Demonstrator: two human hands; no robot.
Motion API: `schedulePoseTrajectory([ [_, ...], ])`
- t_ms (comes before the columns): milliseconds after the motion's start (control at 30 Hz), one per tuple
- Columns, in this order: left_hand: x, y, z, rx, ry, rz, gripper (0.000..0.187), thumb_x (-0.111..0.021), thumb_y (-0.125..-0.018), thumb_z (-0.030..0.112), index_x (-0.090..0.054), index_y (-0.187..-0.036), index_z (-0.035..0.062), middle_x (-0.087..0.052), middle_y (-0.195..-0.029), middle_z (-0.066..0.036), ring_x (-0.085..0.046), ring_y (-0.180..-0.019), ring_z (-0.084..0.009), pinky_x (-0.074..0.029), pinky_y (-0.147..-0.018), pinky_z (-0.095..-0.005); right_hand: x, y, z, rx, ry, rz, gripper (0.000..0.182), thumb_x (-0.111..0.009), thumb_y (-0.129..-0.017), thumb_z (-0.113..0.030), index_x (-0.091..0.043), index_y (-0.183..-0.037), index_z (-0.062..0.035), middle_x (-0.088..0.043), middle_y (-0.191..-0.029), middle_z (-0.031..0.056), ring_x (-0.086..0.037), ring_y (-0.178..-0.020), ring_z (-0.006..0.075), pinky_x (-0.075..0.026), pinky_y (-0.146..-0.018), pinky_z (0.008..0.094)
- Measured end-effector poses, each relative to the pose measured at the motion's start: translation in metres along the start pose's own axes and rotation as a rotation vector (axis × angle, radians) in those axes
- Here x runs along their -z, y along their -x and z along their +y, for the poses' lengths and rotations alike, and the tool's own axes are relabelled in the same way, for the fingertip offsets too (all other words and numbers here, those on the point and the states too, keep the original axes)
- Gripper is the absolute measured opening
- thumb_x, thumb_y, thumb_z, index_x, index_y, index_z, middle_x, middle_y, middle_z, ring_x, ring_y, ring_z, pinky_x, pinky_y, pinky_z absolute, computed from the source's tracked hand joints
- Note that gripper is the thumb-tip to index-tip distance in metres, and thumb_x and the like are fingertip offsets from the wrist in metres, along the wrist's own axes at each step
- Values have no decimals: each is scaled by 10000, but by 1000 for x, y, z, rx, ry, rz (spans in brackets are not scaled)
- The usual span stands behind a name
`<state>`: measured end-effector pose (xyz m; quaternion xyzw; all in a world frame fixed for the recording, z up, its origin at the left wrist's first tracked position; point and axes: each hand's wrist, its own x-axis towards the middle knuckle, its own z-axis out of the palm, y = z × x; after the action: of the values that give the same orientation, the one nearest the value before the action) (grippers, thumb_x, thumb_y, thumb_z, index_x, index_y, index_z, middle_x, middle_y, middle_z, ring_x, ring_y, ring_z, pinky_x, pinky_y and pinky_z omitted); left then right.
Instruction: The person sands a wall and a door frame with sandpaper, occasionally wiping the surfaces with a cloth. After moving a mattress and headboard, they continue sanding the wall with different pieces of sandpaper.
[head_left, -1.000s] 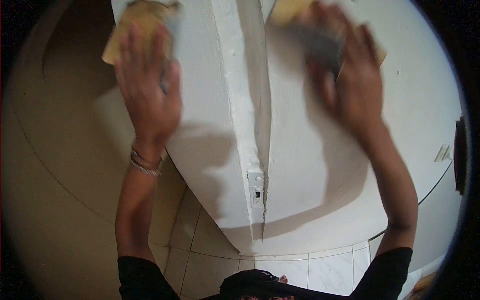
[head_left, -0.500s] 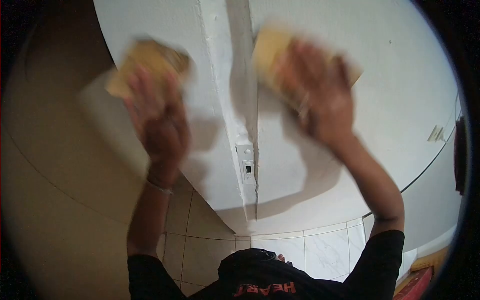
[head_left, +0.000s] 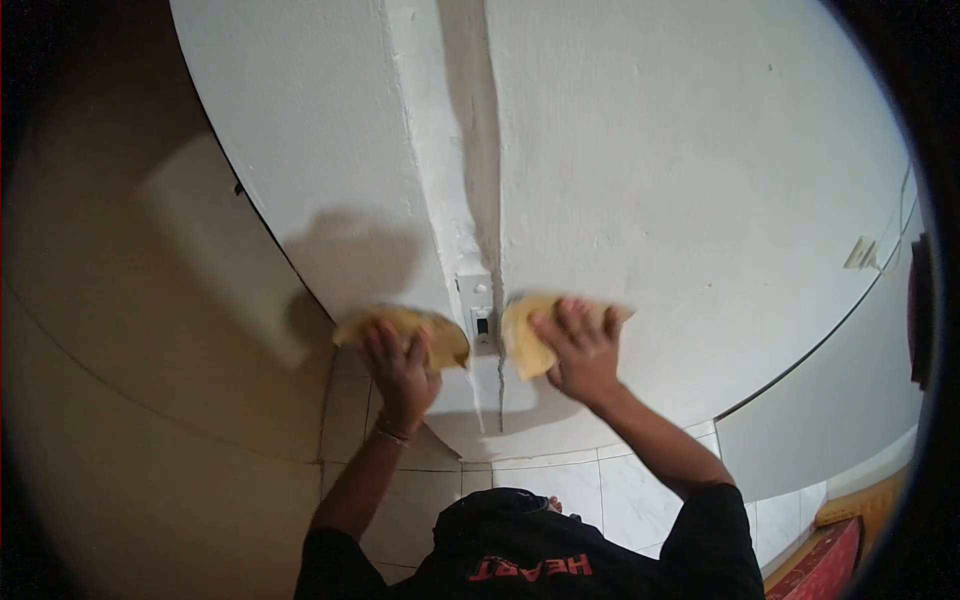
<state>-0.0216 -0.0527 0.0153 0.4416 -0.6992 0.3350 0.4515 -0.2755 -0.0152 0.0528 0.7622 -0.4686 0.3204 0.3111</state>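
My left hand (head_left: 400,372) presses a yellow cloth (head_left: 345,328) with darker patches against the white surface, to the left of a raised vertical strip (head_left: 430,190). Over on the right side of that strip, my right hand (head_left: 582,350) holds a second yellow cloth (head_left: 520,340) flat on the white panel (head_left: 650,200). Fingers of both hands lie spread over the cloths. Between the two cloths sits a small white plate (head_left: 481,312) with a dark rectangular slot.
A beige wall (head_left: 150,330) stands at the left, carrying a shadow. At the right is a socket or switch (head_left: 860,253) with a cable beside it. White tiles (head_left: 545,480) cover the floor, and a red and wooden piece of furniture (head_left: 825,565) shows at lower right.
Both hands have moved down the white surface with their cloths and closer together, now on either side of the slotted plate. The view has shifted slightly.
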Motion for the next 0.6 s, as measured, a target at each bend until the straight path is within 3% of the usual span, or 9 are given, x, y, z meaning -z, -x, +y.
schedulePoseTrajectory([
  [67,25,-73,-9,-4,-47,121,507,-410,-778,219,-318,-1277,212,-153,-1339,-243,-132,-1214,-464,-65,-951,-603,38,-65,16,-128,26,211,559,-543,-672,-359,-450,-1208,-231,-330,-1299,137,-262,-1226,284,-55,-981,516],
  [100,45,-119,-9,14,-41,147,442,-351,-834,282,-361,-1264,183,-162,-1343,-229,-132,-1231,-430,-62,-970,-564,66,-103,23,-171,68,289,521,-539,-700,-285,-459,-1188,-123,-225,-1337,198,-159,-1259,335,-21,-996,491],
  [200,66,-191,-3,49,0,218,446,-300,-860,348,-392,-1248,148,-153,-1350,-219,-134,-1245,-393,-55,-979,-537,105,-170,39,-180,65,609,447,-452,-769,-124,-416,-1213,-92,-230,-1350,146,-185,-1251,331,-73,-984,490],
  [267,70,-209,8,114,56,356,470,-295,-863,386,-392,-1247,134,-151,-1352,-217,-131,-1253,-373,-45,-979,-531,106,-177,32,-141,87,684,457,-440,-768,-105,-403,-1223,-90,-236,-1354,120,-185,-1252,324,-83,-989,482],
  [367,28,-134,15,99,-71,207,485,-390,-822,259,-303,-1289,161,-132,-1341,-255,-103,-1232,-444,-78,-960,-570,40,-103,-2,-141,-51,237,551,-526,-685,-164,-419,-1225,-151,-245,-1346,136,-148,-1270,309,-13,-992,520],
  [400,14,-94,23,109,-33,132,530,-421,-787,220,-276,-1295,181,-118,-1336,-272,-96,-1216,-477,-69,-944,-596,7,-60,-14,-108,-87,139,728,-620,-596,-256,-348,-1270,-234,-268,-1349,66,-233,-1249,236,-84,-981,521],
  [433,8,-51,33,119,2,63,586,-452,-752,180,-249,-1301,201,-104,-1330,-290,-88,-1201,-510,-60,-929,-622,-1,-16,-25,-78,-126,-81,705,-619,-610,-277,-356,-1264,-252,-303,-1333,37,-279,-1227,207,-137,-976,512],
  [500,-9,40,40,185,124,-97,649,-479,-699,149,-243,-1298,227,-86,-1323,-309,-66,-1181,-548,-27,-902,-657,-19,32,-24,-50,-79,-151,686,-627,-619,-305,-366,-1253,-278,-336,-1313,8,-325,-1196,167,-195,-958,507],
  [600,7,13,15,95,17,-153,590,-457,-751,179,-251,-1303,213,-86,-1332,-291,-69,-1210,-500,-32,-924,-631,-3,28,-11,-66,-157,-167,663,-629,-616,-320,-386,-1232,-309,-352,-1302,0,-360,-1169,138,-214,-948,509],
])
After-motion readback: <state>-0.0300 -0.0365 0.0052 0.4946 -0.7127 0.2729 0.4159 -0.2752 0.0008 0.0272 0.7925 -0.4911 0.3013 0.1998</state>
